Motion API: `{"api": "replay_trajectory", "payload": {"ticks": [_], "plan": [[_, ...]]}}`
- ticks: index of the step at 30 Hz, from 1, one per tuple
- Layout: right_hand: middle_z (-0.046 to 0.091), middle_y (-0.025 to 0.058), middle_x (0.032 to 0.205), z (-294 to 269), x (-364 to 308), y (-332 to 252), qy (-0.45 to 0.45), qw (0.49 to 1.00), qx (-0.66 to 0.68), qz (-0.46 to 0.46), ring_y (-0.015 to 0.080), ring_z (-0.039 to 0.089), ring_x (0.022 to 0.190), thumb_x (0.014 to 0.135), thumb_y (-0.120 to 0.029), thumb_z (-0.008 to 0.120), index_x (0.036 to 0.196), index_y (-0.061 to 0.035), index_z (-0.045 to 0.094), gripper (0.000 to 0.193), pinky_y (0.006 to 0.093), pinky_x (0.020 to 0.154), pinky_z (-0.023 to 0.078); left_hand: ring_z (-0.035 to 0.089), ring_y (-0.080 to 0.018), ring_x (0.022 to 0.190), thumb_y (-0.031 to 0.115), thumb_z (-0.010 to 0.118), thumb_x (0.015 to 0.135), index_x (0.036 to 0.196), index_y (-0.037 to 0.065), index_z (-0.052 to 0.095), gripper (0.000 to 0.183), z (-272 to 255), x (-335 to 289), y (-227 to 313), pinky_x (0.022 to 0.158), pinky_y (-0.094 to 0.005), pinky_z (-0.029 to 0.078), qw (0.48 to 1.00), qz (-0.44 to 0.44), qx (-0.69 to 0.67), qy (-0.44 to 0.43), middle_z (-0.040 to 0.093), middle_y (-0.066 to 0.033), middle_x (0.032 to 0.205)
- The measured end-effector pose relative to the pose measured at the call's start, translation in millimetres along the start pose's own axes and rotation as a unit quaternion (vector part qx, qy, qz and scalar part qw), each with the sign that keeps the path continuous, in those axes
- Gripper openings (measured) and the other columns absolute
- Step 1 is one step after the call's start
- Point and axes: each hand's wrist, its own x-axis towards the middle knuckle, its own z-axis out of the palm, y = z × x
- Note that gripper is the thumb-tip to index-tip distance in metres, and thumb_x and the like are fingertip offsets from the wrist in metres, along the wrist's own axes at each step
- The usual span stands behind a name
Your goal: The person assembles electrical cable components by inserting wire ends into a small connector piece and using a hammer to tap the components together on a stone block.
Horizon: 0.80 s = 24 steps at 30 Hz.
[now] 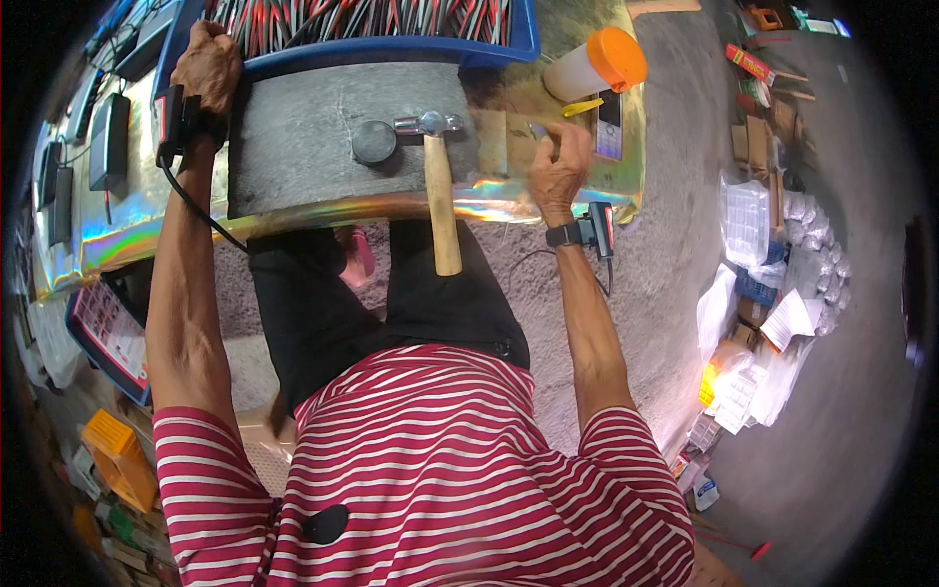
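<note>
My left hand (pixel 207 67) is closed at the near left corner of a blue tray (pixel 391 51). Its fingers curl over the tray's rim, and anything inside them is hidden. Thin red, black and silver rods (pixel 362 20) fill the tray. Over the right part of the table, my right hand (pixel 561 168) pinches thumb and fingers together beside a small shiny bit too tiny to name. Between my hands, a ball-peen hammer (pixel 440 186) lies on a grey slab (pixel 293 147), its wooden handle jutting past the table's front edge. The hammer's head touches or nearly touches a round dark disc (pixel 374 143).
A whitish jar with an orange lid (pixel 616 61) leans beyond my right hand, near a yellow strip (pixel 583 107) and a phone (pixel 609 125). Black boxes with cables (pixel 110 142) sit at left. Packages and papers (pixel 758 293) line the floor at right; an orange crate (pixel 119 458) stands lower left.
</note>
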Motion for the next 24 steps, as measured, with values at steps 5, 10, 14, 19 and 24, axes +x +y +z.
{"api": "replay_trajectory", "payload": {"ticks": [5, 10, 14, 19, 24], "plan": [[0.048, 0.0113, 0.083, -0.6, 2.0, 3.7, -0.020, 0.998, 0.027, 0.049, 0.0294, 0.045, 0.084, 0.066, -0.005, 0.054, 0.079, -0.0036, 0.052, 0.013, 0.0395, 0.076, 0.035, 0.058, -0.0334, 0.082, 0.028, 0.041, 0.079, 0.098, 0.012, 0.052, 0.027, -1.4, -3.6, 2.3, 0.072, -0.0401, 0.044, 1.000, 0.003, -0.007, -0.007, 0.060, -0.0171, 0.086], [0.046, 0.0100, 0.080, 5.7, 3.2, -1.8, -0.014, 0.998, -0.024, 0.059, 0.0282, 0.044, 0.082, 0.066, -0.007, 0.055, 0.075, -0.0048, 0.050, 0.010, 0.0396, 0.075, 0.034, 0.058, -0.0335, 0.082, 0.028, 0.041, 0.079, 0.097, 0.012, 0.052, 0.027, -3.7, -2.9, 6.4, 0.073, -0.0398, 0.044, 0.999, 0.000, 0.035, -0.005, 0.060, -0.0172, 0.087], [0.045, 0.0096, 0.084, 8.7, 3.0, -8.8, -0.017, 0.996, -0.052, 0.072, 0.0277, 0.043, 0.085, 0.067, -0.012, 0.056, 0.076, -0.0067, 0.049, 0.013, 0.0403, 0.077, 0.031, 0.058, -0.0339, 0.082, 0.028, 0.043, 0.078, 0.098, 0.012, 0.052, 0.027, -2.2, -0.3, 4.0, 0.074, -0.0397, 0.044, 1.000, -0.008, 0.028, -0.006, 0.060, -0.0170, 0.088], [0.044, 0.0094, 0.085, 9.8, 2.9, -13.7, -0.026, 0.995, -0.059, 0.077, 0.0276, 0.041, 0.088, 0.069, -0.017, 0.057, 0.078, -0.0078, 0.048, 0.016, 0.0409, 0.078, 0.028, 0.057, -0.0348, 0.082, 0.028, 0.044, 0.077, 0.097, 0.012, 0.052, 0.027, 1.8, 0.1, 3.6, 0.073, -0.0408, 0.044, 0.999, -0.010, 0.034, 0.008, 0.060, -0.0168, 0.086], [0.044, 0.0089, 0.084, 10.6, 5.4, -15.6, -0.033, 0.992, -0.059, 0.104, 0.0275, 0.041, 0.086, 0.071, -0.019, 0.057, 0.076, -0.0079, 0.047, 0.016, 0.0405, 0.078, 0.028, 0.058, -0.0348, 0.081, 0.027, 0.045, 0.077, 0.098, 0.012, 0.051, 0.027, 2.6, 0.9, -0.2, 0.071, -0.0412, 0.045, 1.000, 0.001, 0.025, 0.014, 0.060, -0.0165, 0.086]]}}
